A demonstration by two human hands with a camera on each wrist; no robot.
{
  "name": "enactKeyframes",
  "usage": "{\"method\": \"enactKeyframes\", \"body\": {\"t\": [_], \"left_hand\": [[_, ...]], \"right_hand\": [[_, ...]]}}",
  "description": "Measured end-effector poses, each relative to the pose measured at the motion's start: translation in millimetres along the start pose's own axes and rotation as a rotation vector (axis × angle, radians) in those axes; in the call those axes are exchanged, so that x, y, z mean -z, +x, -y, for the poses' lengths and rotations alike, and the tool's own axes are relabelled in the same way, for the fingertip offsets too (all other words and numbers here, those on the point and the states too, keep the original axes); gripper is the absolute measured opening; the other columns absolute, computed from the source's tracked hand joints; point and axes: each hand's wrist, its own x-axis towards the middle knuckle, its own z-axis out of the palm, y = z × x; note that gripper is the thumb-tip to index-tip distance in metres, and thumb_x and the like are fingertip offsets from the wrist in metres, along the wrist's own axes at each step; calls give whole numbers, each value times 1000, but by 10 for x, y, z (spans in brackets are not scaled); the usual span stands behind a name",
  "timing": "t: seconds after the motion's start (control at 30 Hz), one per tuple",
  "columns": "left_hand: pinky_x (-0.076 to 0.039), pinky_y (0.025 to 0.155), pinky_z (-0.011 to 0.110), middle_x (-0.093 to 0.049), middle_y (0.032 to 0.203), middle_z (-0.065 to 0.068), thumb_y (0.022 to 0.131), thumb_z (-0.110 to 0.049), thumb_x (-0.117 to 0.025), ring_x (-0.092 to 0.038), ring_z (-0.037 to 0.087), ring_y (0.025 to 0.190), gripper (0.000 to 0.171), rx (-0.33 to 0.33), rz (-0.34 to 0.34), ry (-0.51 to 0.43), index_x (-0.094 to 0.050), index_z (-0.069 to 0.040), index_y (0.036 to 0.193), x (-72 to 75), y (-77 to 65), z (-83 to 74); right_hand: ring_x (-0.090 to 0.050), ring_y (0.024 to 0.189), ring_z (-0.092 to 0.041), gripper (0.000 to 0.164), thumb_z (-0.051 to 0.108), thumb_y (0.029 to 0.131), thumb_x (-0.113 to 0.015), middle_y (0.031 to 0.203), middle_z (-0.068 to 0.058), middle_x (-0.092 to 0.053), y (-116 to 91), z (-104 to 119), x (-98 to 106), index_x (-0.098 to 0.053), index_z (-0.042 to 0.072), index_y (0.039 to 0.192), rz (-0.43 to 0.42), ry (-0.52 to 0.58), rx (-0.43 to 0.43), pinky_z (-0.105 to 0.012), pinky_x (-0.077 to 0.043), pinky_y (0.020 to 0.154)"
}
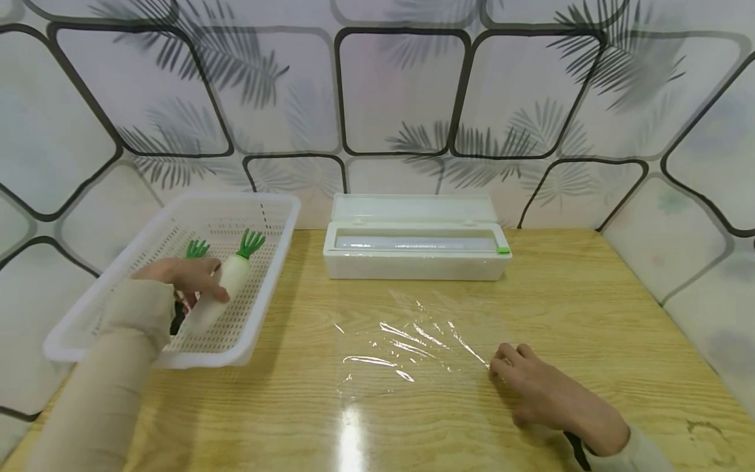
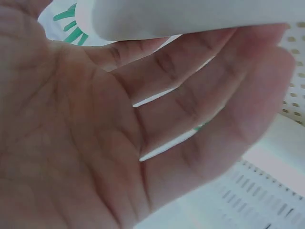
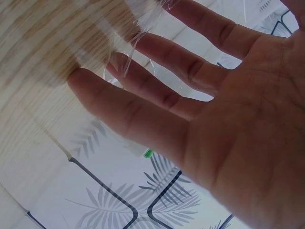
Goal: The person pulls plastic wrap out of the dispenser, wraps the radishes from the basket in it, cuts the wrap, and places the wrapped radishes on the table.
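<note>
My left hand is inside the white basket. Its fingers curl against a white radish with green leaves, whose body the hand mostly covers from above. Another white radish lies just right of that hand, its leaf tuft pointing to the back. On the table's right side, my right hand pinches the edge of a clear sheet of plastic wrap. The wrap bunches at the fingertips in the right wrist view; the thumb's contact is hidden there.
Behind the wrap stands a white wrap dispenser, its lid raised and a green slider at its right end. A patterned wall covering borders the wooden table at the back and sides.
</note>
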Motion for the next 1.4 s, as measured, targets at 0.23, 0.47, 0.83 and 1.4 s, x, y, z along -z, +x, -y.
{"method": "enactKeyframes", "body": {"t": [0.23,0.47,0.83,1.4], "left_hand": [[-58,74,47,-57,110,30,94,-24,-64,-63,36,92,88,-97,-82,-7,-6,20,145,25,-120,-19],[-58,76,54,-44,130,43,93,-26,-61,-63,47,105,96,-144,-174,9,1,25,146,36,-195,-37],[-59,69,46,-61,114,27,94,-22,-64,-65,30,95,63,-261,-291,-23,-31,12,135,27,-317,-115],[-54,64,38,-66,110,22,93,-24,-71,-63,23,85,50,-335,-391,125,-52,10,125,-93,-423,-402]], "right_hand": [[-47,95,-26,62,1,60,-93,111,-1,-46,-2,-1,3,-58,12,110,-3,1,7,-37,-52,71],[-45,96,-25,62,-1,61,-93,112,-1,-46,-15,3,3,-58,12,110,-2,13,17,-36,-51,71],[-45,94,-24,63,0,60,-92,112,-2,-46,-10,9,12,-57,11,111,1,-1,12,-36,-51,71],[-45,93,-24,64,1,59,-94,111,-2,-48,-16,-4,-3,-58,10,111,-18,-17,27,-37,-51,71]]}}
